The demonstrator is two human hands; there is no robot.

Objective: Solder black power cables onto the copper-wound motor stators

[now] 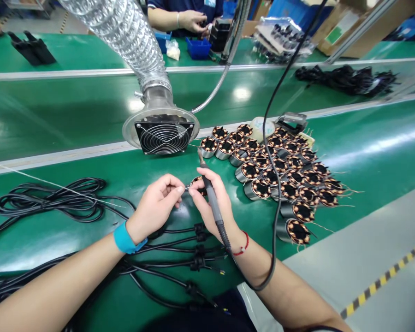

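While right hand [214, 203] grips soldering iron [210, 193], stator [197, 182] between both hands' fingers [178, 190].

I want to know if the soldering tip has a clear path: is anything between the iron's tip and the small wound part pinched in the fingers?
Nothing visible does. The right hand holds the soldering iron with its tip pointing up, just above the copper-wound stator that both hands pinch; the left hand holds a thin wire to it from the side.

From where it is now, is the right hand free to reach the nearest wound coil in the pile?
Probably not freely: the right hand grips the soldering iron; the nearest coil lies unobstructed on the green belt.
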